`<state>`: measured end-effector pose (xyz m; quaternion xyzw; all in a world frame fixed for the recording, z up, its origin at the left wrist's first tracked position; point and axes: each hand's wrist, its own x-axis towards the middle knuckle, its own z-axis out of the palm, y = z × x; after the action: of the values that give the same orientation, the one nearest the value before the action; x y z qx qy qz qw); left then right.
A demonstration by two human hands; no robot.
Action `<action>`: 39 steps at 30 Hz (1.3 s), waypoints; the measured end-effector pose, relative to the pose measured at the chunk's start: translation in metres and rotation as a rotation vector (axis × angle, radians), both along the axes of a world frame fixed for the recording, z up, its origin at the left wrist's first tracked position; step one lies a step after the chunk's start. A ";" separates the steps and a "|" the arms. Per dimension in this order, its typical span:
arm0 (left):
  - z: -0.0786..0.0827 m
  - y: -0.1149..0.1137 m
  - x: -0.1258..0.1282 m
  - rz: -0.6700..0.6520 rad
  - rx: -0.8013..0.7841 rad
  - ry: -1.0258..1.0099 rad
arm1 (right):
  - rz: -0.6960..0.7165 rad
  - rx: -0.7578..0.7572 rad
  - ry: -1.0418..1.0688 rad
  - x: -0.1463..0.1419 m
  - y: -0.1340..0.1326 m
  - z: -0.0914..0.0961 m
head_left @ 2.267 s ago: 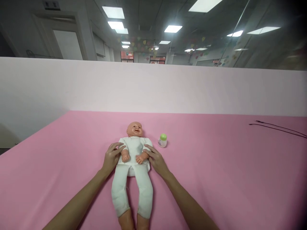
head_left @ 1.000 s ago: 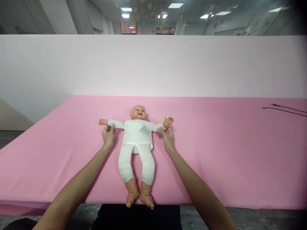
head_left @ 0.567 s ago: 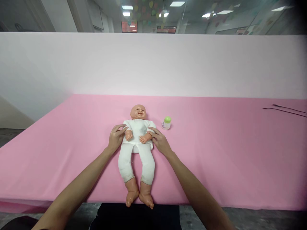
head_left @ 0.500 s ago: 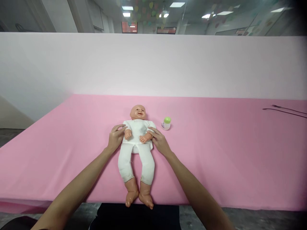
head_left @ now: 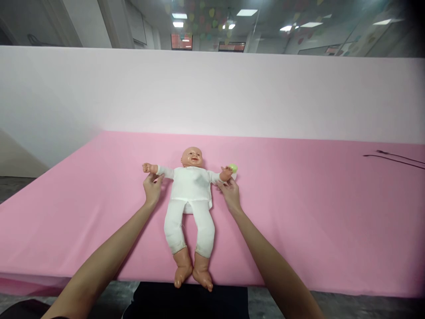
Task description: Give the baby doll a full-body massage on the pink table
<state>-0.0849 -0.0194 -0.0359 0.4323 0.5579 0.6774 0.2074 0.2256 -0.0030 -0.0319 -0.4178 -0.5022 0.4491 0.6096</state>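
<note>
The left hand [head_left: 152,190] holds one sleeve of the doll [head_left: 191,186], close to its little hand. The right hand [head_left: 231,194] holds the doll's other arm near the wrist. Both of the doll's arms are spread out to the sides. The doll lies on its back in the middle of the pink worktop [head_left: 299,212], with its feet at the near edge. A jar with a green lid [head_left: 234,168] is partly hidden behind one doll hand. Far to the right lie two thin black cords [head_left: 395,161]. A white wall [head_left: 212,93] stands behind.
</note>
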 end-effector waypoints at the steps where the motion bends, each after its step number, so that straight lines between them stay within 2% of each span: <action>1: 0.000 -0.002 0.002 -0.009 0.025 0.093 | 0.035 0.065 -0.055 -0.002 -0.002 0.001; 5: -0.001 -0.008 0.009 -0.185 0.151 0.483 | 0.199 0.303 -0.387 -0.006 -0.010 0.002; 7: -0.002 -0.009 0.010 -0.240 0.218 0.635 | 0.245 0.342 -0.503 -0.006 -0.013 0.003; 9: -0.003 -0.009 0.011 -0.241 0.257 0.689 | 0.251 0.340 -0.529 -0.007 -0.014 0.002; 12: -0.002 -0.009 0.011 -0.223 0.224 0.577 | 0.194 0.271 -0.407 -0.009 -0.011 0.001; 17: 0.000 -0.002 0.003 -0.048 0.012 0.077 | 0.031 -0.045 -0.046 -0.004 0.000 -0.004; 19: -0.001 0.001 -0.003 -0.013 -0.060 -0.080 | -0.020 -0.116 0.031 0.002 0.003 -0.005; 21: -0.002 0.004 -0.007 -0.011 -0.082 -0.147 | -0.049 -0.139 0.069 0.005 0.004 -0.005; 24: -0.003 0.005 -0.007 -0.031 -0.045 -0.092 | -0.026 -0.095 0.034 0.003 0.002 -0.001; 28: -0.003 -0.001 0.001 -0.033 0.045 0.210 | 0.085 0.136 -0.141 -0.004 -0.003 0.003; 31: -0.002 -0.006 0.005 -0.154 0.157 0.477 | 0.183 0.291 -0.384 -0.005 -0.007 0.001; 33: -0.001 -0.008 0.006 -0.221 0.219 0.581 | 0.221 0.322 -0.481 -0.005 -0.009 -0.001; 36: 0.000 -0.010 0.008 -0.223 0.215 0.577 | 0.204 0.297 -0.475 -0.004 -0.008 -0.004; 39: 0.001 -0.008 0.008 -0.193 0.122 0.415 | 0.170 0.203 -0.350 -0.005 -0.005 -0.004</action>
<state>-0.0773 -0.0271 -0.0345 0.6254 0.5027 0.5833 0.1257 0.2207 -0.0080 -0.0354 -0.3820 -0.6763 0.3666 0.5121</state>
